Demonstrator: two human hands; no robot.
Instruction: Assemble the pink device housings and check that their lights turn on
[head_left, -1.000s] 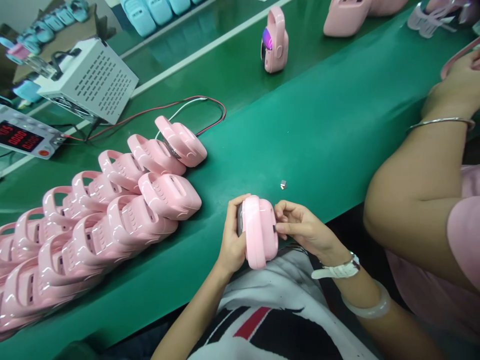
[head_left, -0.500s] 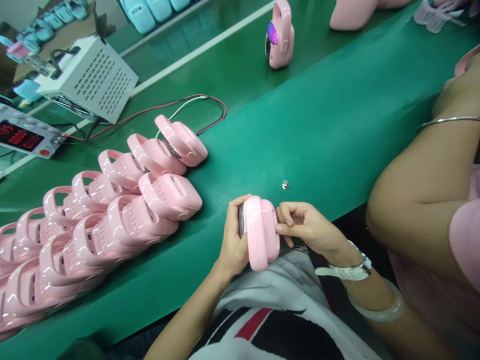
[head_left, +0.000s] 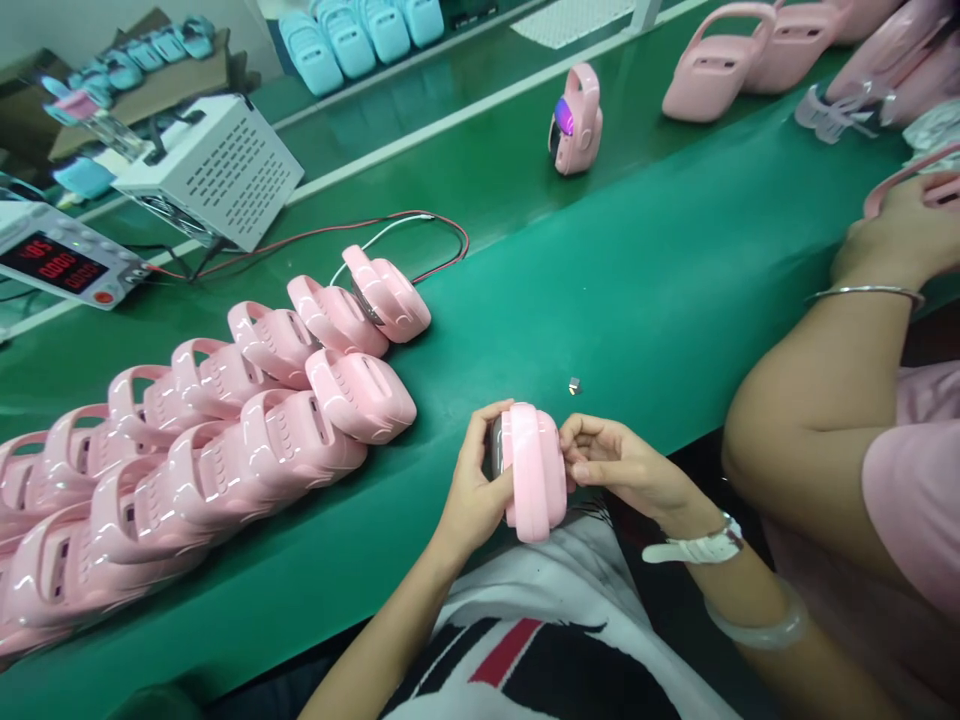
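My left hand (head_left: 472, 490) grips a pink plastic housing with a handle (head_left: 534, 475) from its left side, at the near edge of the green belt (head_left: 637, 280). My right hand (head_left: 622, 465) pinches the housing's right side with its fingertips. The housing stands on edge, its curved handle toward me. A tiny grey metal part (head_left: 574, 385) lies on the belt just beyond my hands.
Several pink housings (head_left: 225, 430) lie in rows at the left. A white power supply box (head_left: 214, 170) and a red-digit meter (head_left: 56, 265) stand behind them, with red and white wires (head_left: 420, 225). An upright pink unit (head_left: 576, 120) stands farther off. A co-worker's arm (head_left: 825, 370) is at right.
The view has tilted up and shifted a little. My hands have kept hold of the pink housing, which has turned slightly. The co-worker's hand has moved at the far right.
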